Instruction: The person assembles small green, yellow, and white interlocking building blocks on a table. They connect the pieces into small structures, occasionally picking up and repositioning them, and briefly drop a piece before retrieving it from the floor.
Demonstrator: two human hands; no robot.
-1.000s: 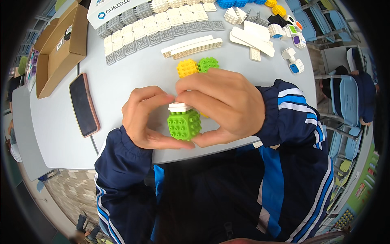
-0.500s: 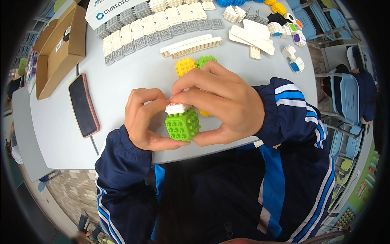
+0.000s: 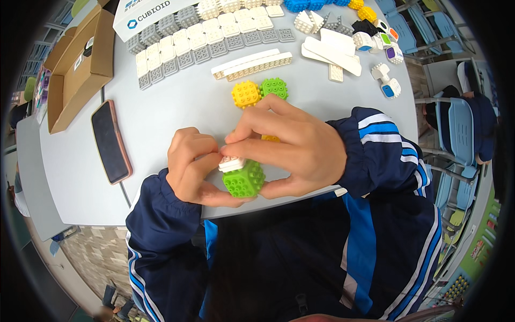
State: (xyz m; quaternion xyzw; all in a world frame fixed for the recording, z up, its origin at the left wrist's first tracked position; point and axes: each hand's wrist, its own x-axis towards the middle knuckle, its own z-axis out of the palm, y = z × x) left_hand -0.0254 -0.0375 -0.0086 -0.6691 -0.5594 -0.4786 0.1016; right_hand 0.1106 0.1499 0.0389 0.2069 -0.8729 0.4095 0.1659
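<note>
Grey table (image 3: 155,107), blue chairs (image 3: 457,126), hands (image 3: 303,144) around green block (image 3: 242,182)

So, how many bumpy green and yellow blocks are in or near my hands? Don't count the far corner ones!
Green: 2 (held green block, other green block)
Yellow: 2 (yellow block beside that, mostly hidden yellow block)
Total: 4

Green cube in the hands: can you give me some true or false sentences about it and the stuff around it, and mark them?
1. The left hand and right hand are around a green cube. True.
2. Nothing is on top of that cube. False: a white piece is.
3. The phone lies left of the hands. True.
4. The phone's screen is lit. False: it is dark.
5. A yellow cube lies beside another green block. True.
</note>
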